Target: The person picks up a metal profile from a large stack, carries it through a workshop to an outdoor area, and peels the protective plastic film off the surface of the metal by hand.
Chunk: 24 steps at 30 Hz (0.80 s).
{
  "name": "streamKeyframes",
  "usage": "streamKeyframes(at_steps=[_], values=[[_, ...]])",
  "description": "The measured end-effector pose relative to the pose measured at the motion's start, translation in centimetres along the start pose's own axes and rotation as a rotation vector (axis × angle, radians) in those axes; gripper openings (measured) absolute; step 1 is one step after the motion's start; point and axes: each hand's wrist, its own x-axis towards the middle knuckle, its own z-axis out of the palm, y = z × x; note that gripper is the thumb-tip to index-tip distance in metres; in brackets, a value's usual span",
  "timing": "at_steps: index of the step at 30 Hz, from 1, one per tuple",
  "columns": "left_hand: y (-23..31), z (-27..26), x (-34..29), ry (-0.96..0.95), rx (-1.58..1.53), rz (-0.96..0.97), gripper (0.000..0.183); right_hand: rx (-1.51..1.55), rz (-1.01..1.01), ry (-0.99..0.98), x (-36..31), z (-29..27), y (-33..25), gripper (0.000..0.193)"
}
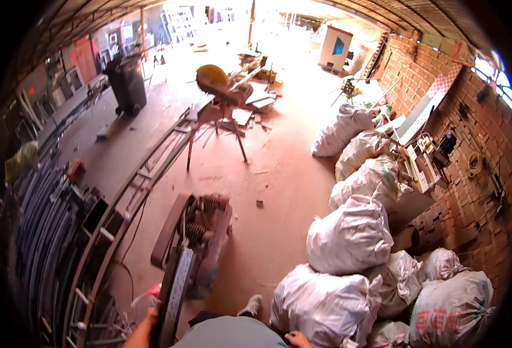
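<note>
The left hand [150, 319] grasps a long metal bar [178, 284] by its side; the bar slants over the near edge of the floor [267, 232], its far end before a rusty machine [214, 227]. The right hand [298, 339] shows only partly, near a white sack [322, 301] toward the floor's right edge; I cannot tell its grip.

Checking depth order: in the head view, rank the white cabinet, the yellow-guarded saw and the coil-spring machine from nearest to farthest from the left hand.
From the left hand:
1. Coil-spring machine, on the floor ahead.
2. Yellow-guarded saw, on legs beyond it.
3. White cabinet, far back, right.
</note>
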Motion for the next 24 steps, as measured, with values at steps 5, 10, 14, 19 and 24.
streamKeyframes(at_steps=[5, 10, 14, 19, 24], values=[[15.9, 0.9, 8.3, -0.052, -0.131, 0.045, 0.111, -0.006, -0.102, 0.21, 13.0, -24.9, -20.7, 0.056], [26.5, 2.4, 18.1, -0.105, -0.265, -0.013, 0.11, 0.088, -0.206, 0.32, 21.9, -41.3, -32.8, 0.048], [31.2, 4.1, 29.9, -0.118, -0.254, -0.067, 0.109, -0.046, -0.124, 0.294, 33.1, -46.8, -30.7, 0.054], [45.9, 5.0, 44.4, -0.235, -0.394, -0.053, 0.101, -0.155, 0.192, 0.145, 41.3, -48.6, -19.7, 0.058], [59.5, 4.5, 58.7, -0.566, -0.692, -0.138, 0.108, -0.087, 0.289, -0.001, 47.1, -53.4, -21.8, 0.053]])
